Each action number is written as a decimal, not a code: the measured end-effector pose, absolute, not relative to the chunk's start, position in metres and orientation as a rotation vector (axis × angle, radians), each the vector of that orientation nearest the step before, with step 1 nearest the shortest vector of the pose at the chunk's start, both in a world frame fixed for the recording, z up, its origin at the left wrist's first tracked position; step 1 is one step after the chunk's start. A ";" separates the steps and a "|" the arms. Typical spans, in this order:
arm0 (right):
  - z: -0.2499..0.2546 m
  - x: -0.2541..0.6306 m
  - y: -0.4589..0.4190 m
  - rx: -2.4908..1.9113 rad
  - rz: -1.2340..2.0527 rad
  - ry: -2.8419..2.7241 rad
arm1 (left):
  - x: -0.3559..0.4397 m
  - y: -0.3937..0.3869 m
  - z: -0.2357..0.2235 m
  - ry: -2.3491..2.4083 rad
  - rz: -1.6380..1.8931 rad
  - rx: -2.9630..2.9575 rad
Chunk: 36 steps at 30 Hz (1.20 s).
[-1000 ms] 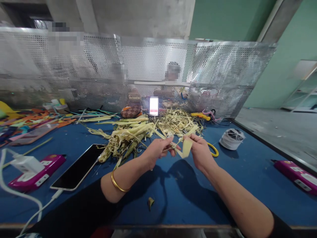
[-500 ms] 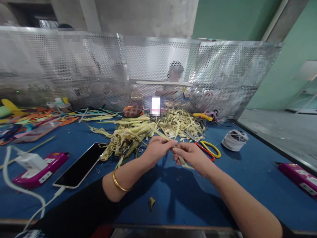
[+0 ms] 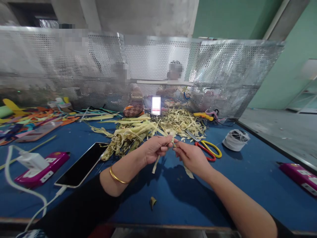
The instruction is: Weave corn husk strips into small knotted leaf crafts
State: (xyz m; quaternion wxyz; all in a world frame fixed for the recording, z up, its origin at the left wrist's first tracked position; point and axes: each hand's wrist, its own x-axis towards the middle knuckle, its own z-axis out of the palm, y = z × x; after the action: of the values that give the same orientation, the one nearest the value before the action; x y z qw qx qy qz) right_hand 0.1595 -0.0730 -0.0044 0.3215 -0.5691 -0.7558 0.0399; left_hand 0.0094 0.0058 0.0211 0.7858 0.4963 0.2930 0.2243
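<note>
My left hand (image 3: 157, 148) pinches a pale, dried leaf strip (image 3: 156, 164) whose loose end dangles beneath the fingers. Close beside it, my right hand (image 3: 190, 155) is closed on the same pale material, and another strip end (image 3: 189, 172) hangs below that palm. Between the fingertips the strips cross in a small bunch; the exact fold is too small to make out. Behind my left hand lies a heap of long pale-green and tan leaf strips (image 3: 131, 132). Scissors with red and yellow handles (image 3: 210, 148) rest just beyond my right hand.
Shredded leaf scraps (image 3: 183, 120) lie against a perforated metal screen (image 3: 223, 72), with people behind it. A white spool (image 3: 236, 140) stands at right. A phone (image 3: 81, 165) on a cable and a purple power strip (image 3: 42, 170) occupy the left. Coloured strips (image 3: 37, 122) lie farther back.
My left hand has turned, its fingers now curled more toward me, and a strip end has come down beneath it. The strip under my right hand hangs lower. The surrounding things stay put.
</note>
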 end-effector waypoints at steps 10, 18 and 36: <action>0.005 0.169 -0.076 -1.301 -0.257 -1.793 | 0.009 0.001 0.018 0.656 0.511 1.328; 0.009 0.162 -0.071 -1.262 0.613 -1.596 | 0.017 -0.019 0.013 0.729 0.396 1.774; 0.007 0.149 -0.083 -1.073 -0.856 -2.376 | 0.014 -0.003 0.013 0.648 0.625 1.041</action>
State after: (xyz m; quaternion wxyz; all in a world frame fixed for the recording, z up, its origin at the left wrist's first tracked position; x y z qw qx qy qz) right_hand 0.1492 -0.0827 0.0071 0.1975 -0.3834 -0.8487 -0.3060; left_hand 0.0140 -0.0025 0.0134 0.7725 0.4802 0.2993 0.2883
